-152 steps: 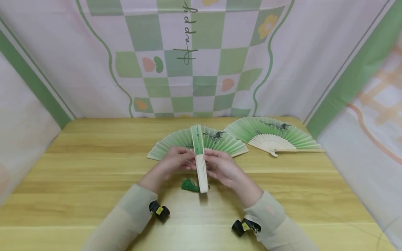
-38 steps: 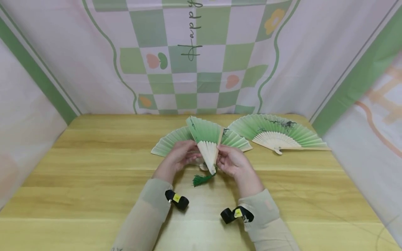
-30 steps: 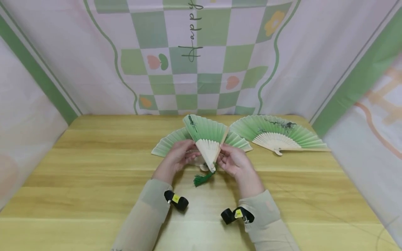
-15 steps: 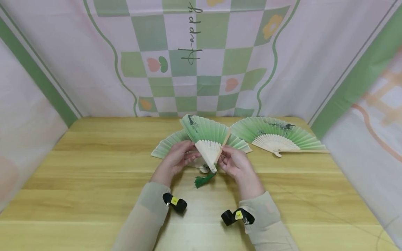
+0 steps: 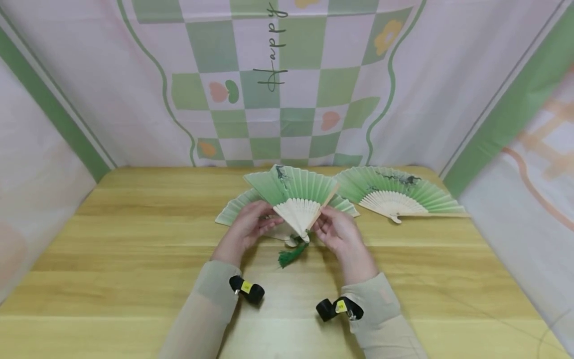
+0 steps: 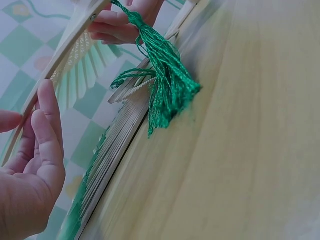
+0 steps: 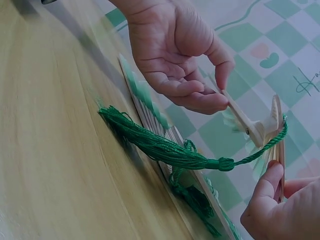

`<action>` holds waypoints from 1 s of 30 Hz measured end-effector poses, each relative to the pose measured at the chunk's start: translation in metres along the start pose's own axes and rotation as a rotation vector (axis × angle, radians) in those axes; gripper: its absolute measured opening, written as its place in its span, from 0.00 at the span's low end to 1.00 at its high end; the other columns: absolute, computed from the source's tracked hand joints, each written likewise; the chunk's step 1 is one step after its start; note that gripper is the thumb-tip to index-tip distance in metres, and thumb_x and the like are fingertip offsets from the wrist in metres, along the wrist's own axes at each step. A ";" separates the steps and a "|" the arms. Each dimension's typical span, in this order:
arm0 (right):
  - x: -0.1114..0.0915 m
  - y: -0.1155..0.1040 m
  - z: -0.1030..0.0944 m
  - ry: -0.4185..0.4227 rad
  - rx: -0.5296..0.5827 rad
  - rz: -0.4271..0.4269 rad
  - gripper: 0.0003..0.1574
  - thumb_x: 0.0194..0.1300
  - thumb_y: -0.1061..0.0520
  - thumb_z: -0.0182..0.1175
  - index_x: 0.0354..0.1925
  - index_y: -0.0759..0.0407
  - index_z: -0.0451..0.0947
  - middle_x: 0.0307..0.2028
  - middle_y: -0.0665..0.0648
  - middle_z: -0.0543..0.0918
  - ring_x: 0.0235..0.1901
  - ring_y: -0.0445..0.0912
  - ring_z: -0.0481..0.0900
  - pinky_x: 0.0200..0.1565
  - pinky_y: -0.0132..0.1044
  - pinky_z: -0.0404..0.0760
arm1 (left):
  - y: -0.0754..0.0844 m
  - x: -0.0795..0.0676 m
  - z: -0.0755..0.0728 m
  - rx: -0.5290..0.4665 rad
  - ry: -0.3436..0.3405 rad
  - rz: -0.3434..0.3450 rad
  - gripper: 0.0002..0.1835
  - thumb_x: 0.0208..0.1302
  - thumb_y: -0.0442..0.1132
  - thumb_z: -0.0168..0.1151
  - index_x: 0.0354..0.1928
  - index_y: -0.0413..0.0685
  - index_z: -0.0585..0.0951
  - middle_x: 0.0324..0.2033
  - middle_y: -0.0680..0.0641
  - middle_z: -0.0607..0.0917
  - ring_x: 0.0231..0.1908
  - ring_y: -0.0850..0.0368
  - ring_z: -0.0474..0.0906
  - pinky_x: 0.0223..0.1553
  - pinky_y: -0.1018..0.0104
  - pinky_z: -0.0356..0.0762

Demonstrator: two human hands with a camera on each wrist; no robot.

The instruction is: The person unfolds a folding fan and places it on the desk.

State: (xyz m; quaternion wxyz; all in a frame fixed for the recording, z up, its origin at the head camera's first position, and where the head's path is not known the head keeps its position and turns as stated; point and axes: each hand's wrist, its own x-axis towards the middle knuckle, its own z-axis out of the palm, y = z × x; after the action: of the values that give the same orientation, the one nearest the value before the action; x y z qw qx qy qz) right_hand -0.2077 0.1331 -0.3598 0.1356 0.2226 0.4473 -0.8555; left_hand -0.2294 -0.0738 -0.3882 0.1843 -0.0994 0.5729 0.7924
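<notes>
A green folding fan (image 5: pixel 305 187) with pale ribs is held partly spread above the table. My left hand (image 5: pixel 244 227) pinches its left edge between thumb and fingers. On the other side, my right hand (image 5: pixel 337 230) pinches the right outer rib. From the pivot hangs a dark green tassel (image 6: pixel 167 80), large in the left wrist view. Behind and below, a second spread fan (image 5: pixel 233 207) lies on the table, mostly covered by the held one; its own tassel (image 7: pixel 197 200) shows in the right wrist view.
A third spread fan (image 5: pixel 394 189) lies at the back right of the wooden table (image 5: pixel 134 279). Behind the table hangs a checkered green and white cloth (image 5: pixel 260 124). A wrist camera (image 5: pixel 253 293) sits at each sleeve cuff.
The fan in my hands was folded about five seconds ago. It has been spread wider since, its left edge moving further left. The two fans on the table have stayed put.
</notes>
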 end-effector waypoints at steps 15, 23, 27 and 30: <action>-0.001 -0.003 -0.003 0.080 0.017 -0.035 0.04 0.76 0.62 0.46 0.41 0.57 0.67 0.28 0.49 0.73 0.31 0.38 0.72 0.40 0.24 0.75 | -0.001 -0.001 -0.004 -0.026 -0.006 0.002 0.15 0.70 0.34 0.53 0.56 0.39 0.75 0.40 0.48 0.83 0.30 0.60 0.87 0.25 0.81 0.78; -0.002 -0.005 -0.004 0.100 0.035 -0.057 0.04 0.77 0.62 0.45 0.44 0.56 0.67 0.31 0.50 0.73 0.33 0.38 0.72 0.43 0.25 0.76 | 0.000 -0.002 -0.005 -0.061 0.023 -0.001 0.03 0.66 0.29 0.50 0.39 0.43 0.71 0.38 0.47 0.81 0.29 0.60 0.87 0.26 0.80 0.78; -0.001 -0.005 -0.004 0.114 0.054 -0.067 0.05 0.77 0.62 0.44 0.44 0.56 0.68 0.31 0.50 0.74 0.33 0.39 0.72 0.43 0.25 0.76 | 0.001 -0.003 -0.006 -0.066 0.022 -0.007 0.02 0.67 0.30 0.50 0.39 0.43 0.69 0.38 0.47 0.80 0.30 0.59 0.87 0.26 0.80 0.79; 0.000 -0.005 -0.003 0.124 0.073 -0.075 0.05 0.77 0.62 0.44 0.45 0.56 0.67 0.33 0.50 0.74 0.34 0.39 0.73 0.44 0.25 0.77 | 0.001 -0.004 -0.008 -0.065 0.016 0.000 0.02 0.66 0.30 0.50 0.39 0.42 0.70 0.38 0.47 0.81 0.31 0.59 0.88 0.27 0.80 0.79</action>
State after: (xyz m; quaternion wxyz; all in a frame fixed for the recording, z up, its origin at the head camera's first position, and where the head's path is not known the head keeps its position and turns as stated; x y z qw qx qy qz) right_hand -0.2091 0.1386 -0.3575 0.0670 0.2632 0.4313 -0.8604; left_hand -0.2270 -0.0821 -0.3881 0.1765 -0.1115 0.5485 0.8097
